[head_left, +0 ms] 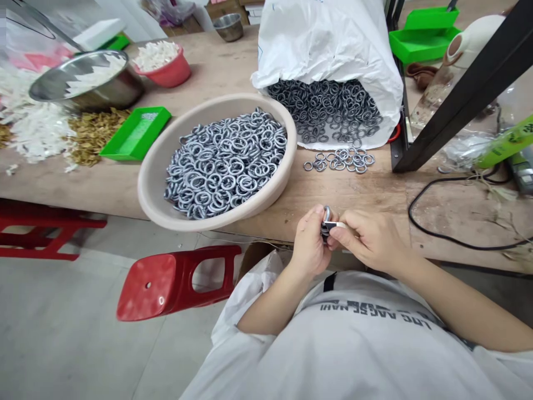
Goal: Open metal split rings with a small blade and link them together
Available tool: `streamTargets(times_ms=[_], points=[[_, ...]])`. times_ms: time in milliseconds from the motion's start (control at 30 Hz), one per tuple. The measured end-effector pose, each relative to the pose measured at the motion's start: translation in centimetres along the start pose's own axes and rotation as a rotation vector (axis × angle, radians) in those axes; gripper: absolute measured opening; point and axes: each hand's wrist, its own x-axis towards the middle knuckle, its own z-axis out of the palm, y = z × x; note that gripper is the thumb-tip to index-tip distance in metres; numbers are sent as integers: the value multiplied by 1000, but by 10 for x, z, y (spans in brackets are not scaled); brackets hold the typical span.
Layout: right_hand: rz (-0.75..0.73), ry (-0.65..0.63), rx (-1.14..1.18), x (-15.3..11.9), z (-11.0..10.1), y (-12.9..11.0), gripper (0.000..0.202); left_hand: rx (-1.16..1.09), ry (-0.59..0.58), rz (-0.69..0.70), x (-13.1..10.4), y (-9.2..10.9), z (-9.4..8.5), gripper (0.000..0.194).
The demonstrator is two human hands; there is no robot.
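Close to my body at the table's front edge, my left hand (308, 241) is closed on a grey metal ring (327, 213), whose top loop rises above the fingertips. More dark pieces seem to sit under it, partly hidden by the fingers. My right hand (370, 238) pinches a small flat white and black piece (332, 224) against the ring; its kind does not show. Several loose rings (353, 159) lie on the table beyond my hands. To their left, a beige basin (145, 191) is heaped with grey rings (225, 166).
A white sack (320, 41) lies open with dark rings inside. A black metal post (462, 89) and a black cable (437, 236) are at the right. Leftward are a green tray (156, 118), steel bowl (129, 91) and red bowl (170, 75). A red stool (145, 283) stands below.
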Motion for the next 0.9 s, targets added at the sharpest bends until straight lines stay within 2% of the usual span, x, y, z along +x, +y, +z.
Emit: streamTargets(times_ms=[300,400,500,567,600,633,700,767,833,900], points=[[2,-15,29,-3,1,-5,38,-4,17,-3,-2,-1,-2,37],[50,7,72,7,5,5,42,11,-22,-6,-8,-1,-3,41],[216,190,82,32,6,31,51,150,-202,10,-22,15,-4,47],[252,198,-25,57,5,48,53,399,-246,156,-28,40,-7,47],[264,180,-107,72,5,54,53,575,-200,291,-28,57,-10,42],[265,159,-191,86,7,58,52,776,-69,471,-25,75,-15,38],[228,114,-351,114,13,61,43,1199,275,766,-13,110,-26,28],[152,55,-479,138,24,60,34,1517,461,842,4,139,-38,24],[95,-28,-553,154,34,58,28,1746,542,832,20,158,-49,28],[76,-91,-581,160,41,58,26,1864,585,786,33,169,-58,34]])
